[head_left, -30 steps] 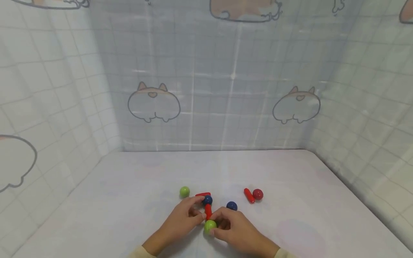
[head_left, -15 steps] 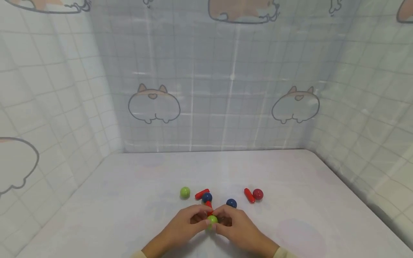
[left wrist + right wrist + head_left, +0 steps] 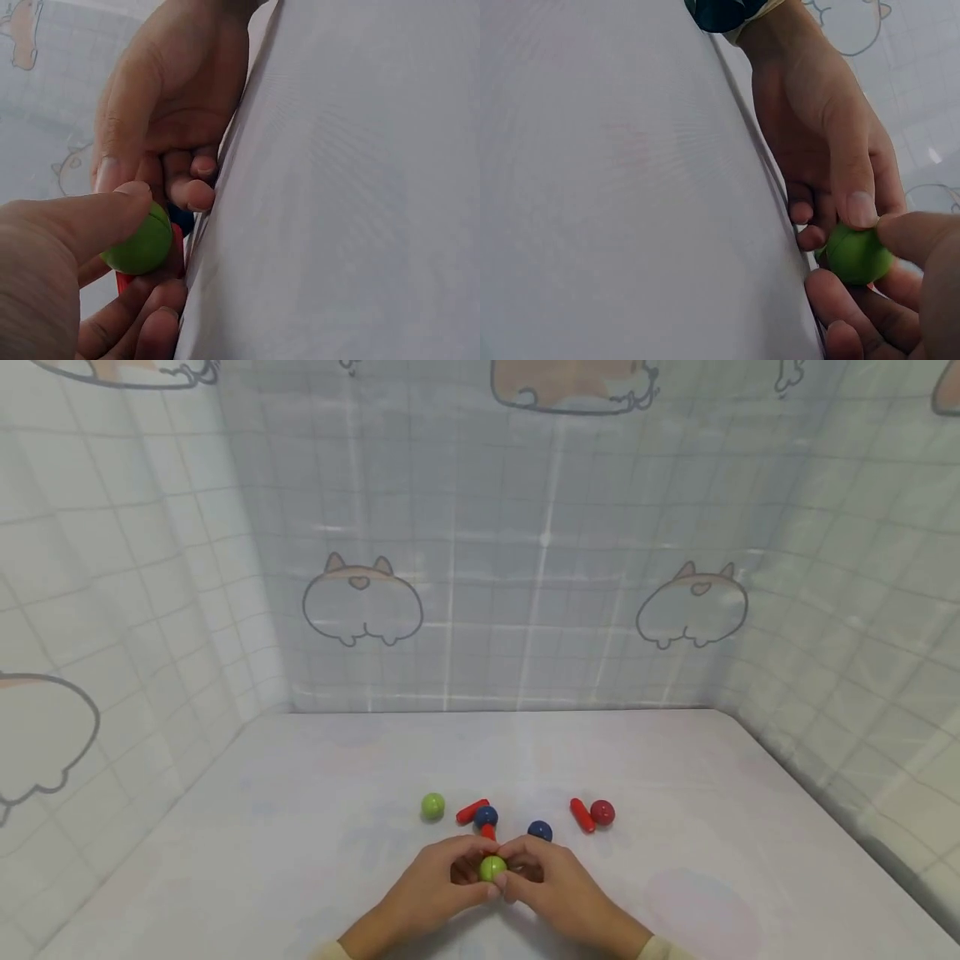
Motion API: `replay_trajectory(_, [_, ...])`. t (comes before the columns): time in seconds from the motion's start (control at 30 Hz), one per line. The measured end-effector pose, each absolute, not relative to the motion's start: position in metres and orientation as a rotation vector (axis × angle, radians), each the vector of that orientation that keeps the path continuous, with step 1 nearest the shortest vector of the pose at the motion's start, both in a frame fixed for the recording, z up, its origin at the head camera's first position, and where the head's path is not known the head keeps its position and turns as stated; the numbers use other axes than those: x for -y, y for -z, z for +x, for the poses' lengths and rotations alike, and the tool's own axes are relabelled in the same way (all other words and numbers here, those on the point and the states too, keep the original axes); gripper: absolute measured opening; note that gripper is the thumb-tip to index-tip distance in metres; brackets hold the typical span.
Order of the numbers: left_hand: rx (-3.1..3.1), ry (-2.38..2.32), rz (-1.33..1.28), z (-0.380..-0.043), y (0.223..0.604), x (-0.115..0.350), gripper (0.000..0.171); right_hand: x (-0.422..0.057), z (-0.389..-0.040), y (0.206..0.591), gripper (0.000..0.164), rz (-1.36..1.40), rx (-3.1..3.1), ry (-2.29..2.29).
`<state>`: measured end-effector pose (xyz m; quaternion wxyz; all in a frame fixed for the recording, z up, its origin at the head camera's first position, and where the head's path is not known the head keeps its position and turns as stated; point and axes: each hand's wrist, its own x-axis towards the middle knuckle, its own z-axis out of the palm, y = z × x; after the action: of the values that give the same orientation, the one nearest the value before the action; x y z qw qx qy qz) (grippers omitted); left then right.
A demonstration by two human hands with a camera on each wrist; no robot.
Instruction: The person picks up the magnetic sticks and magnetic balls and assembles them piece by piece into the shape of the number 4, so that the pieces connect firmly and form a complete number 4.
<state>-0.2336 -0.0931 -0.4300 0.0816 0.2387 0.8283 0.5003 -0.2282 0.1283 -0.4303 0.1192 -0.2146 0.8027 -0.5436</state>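
Desk [image 3: 337,760] has a pale, faintly blotchy top, and the busy bit is about midway between its left and right edges, well away from the far edge. That's where a green ball [image 3: 492,869] with a groove in it is getting pinched from both sides: the left hand [image 3: 431,885] has its thumb and a finger gripping it, and the right hand [image 3: 558,885] has pretty much the same grip from its own side. Just past the fingertips, toward the far edge, a red stick [image 3: 488,832] leads up to a blue ball [image 3: 486,817]. Fingers cover the stick's near end, so I can't tell if it touches the green one. A second red stick [image 3: 472,812] lies slanted just left of that blue ball, with another green ball [image 3: 432,807] a bit nearer the left edge. Over toward the right edge there's a second blue ball [image 3: 540,831], partly hidden by the right hand, then a third red stick [image 3: 582,815] lying diagonally right beside a dark red ball [image 3: 602,812]. Behind the far edge hangs a cartoon-dog curtain [image 3: 487,485].
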Motion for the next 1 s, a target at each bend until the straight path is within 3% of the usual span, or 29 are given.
replay_trajectory(0.4, [-2.556, -1.414, 0.626, -0.238, 0.427, 0.096, 0.037, -0.150, -0.239, 0.418, 0.022, -0.592, -2.632, 1.573])
replay_trajectory(0.67, [-2.625, -1.344, 0.653, -0.242, 0.427, 0.097, 0.038, -0.159, -0.248, 0.414, 0.008, -0.568, -2.930, 1.536])
replay_trajectory(1.0, [-2.700, -1.269, 0.683, -0.241, 0.427, 0.098, 0.039, -0.172, -0.259, 0.417, 0.018, -0.526, -3.003, 1.468])
